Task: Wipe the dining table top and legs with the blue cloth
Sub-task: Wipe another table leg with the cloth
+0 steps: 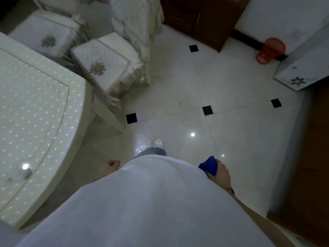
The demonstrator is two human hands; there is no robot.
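The white dining table [33, 111] fills the left side, its glossy top dotted with light reflections. One white table leg [108, 114] slants down to the floor at the table's right edge. A bunched blue cloth [209, 165] is gripped in my right hand [223, 172], which hangs low at my right side, well away from the table. Down beside my body, close to the table's edge, my left hand [108, 167] is curled into a fist with nothing in it. My white shirt covers the lower middle of the view.
Two chairs with white embroidered cushions [101, 63] stand behind the table. A dark wooden door [201, 18] is at the back, a red plastic basket [270, 49] lies near the wall, and a white cabinet [302, 65] stands at right. White floor tiles [195, 82] spread ahead.
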